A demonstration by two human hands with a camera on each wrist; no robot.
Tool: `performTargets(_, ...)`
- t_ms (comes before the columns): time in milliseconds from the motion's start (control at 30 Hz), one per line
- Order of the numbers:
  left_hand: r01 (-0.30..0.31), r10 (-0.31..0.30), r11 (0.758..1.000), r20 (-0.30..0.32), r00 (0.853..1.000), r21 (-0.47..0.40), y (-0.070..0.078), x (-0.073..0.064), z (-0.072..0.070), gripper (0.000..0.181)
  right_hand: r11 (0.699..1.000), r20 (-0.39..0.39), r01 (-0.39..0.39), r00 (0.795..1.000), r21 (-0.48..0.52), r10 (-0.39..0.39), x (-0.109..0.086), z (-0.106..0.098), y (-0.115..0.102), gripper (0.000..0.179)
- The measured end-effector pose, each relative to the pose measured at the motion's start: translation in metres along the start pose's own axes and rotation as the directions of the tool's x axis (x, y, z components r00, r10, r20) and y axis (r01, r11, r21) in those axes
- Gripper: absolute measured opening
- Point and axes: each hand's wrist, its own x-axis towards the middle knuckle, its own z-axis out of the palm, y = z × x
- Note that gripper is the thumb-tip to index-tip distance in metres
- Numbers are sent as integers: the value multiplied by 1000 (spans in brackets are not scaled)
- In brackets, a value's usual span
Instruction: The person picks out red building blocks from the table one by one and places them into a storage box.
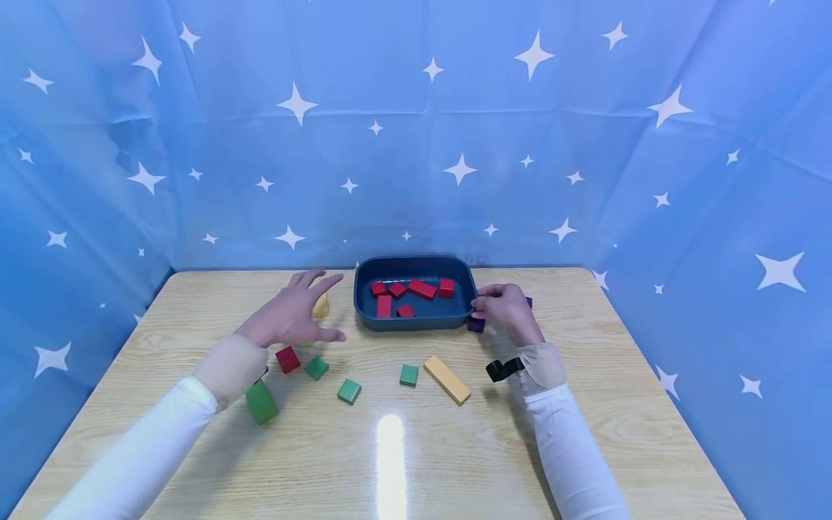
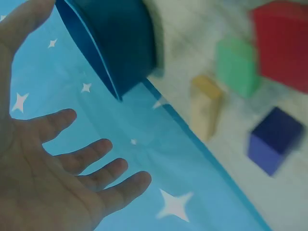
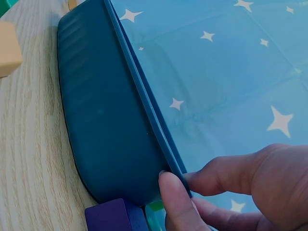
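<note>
A dark blue bin [image 1: 416, 323] stands at the table's back edge with several red blocks [image 1: 422, 289] inside. My right hand [image 1: 505, 307] pinches the bin's right rim between thumb and fingers, and the right wrist view shows this grip on the rim [image 3: 159, 130]. A purple block [image 3: 108, 216] lies by that corner of the bin. My left hand [image 1: 292, 310] hovers left of the bin, fingers spread and holding nothing; the left wrist view shows the bare palm [image 2: 53, 178]. Below it lie a red block [image 1: 288, 359] and a green block [image 1: 316, 367]. A yellow block [image 1: 321, 306] is partly hidden behind it.
On the wooden table [image 1: 312, 469], a tall green block [image 1: 261, 403] sits under the left wrist. Toward the middle lie two more small green blocks [image 1: 349, 391] and a long light-orange block [image 1: 447, 380]. A blue curtain with white stars [image 1: 416, 144] hangs behind the table.
</note>
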Motion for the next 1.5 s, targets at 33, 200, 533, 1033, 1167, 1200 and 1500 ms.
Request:
performTargets(33, 6, -6, 1000, -6, 1000, -1, -3, -6, 2, 109, 1000, -1, 3, 1000, 0, -3, 0, 0, 0, 41)
performTargets(200, 39, -39, 999, 2, 999, -3, -17, -33, 9, 108, 1000, 4, 17, 1000, -1, -17, -1, 0, 0, 41)
performTargets(533, 47, -47, 999, -9, 999, -28, -31, -63, 25, 97, 1000, 8, 8, 1000, -8, -8, 1, -1, 2, 41)
performTargets(1033, -8, 9, 997, 9, 1000, -71, -37, -67, 42, 40, 1000, 14, 18, 1000, 6, -18, -2, -1, -1, 43)
performTargets(1167, -7, 9, 995, 20, 1000, -98, -37, -67, 42, 29, 1000, 16, 16, 1000, 2, -16, -3, 0, -3, 43)
performTargets(1200, -8, 10, 995, 21, 1000, -103, -37, -67, 42, 27, 1000, 15, 14, 1000, 2, -14, -3, 0, -4, 43)
performTargets(1500, -36, 38, 995, 23, 999, -98, -34, -66, 40, 24, 1000, 17, 15, 1000, -3, -15, -3, -1, 0, 43)
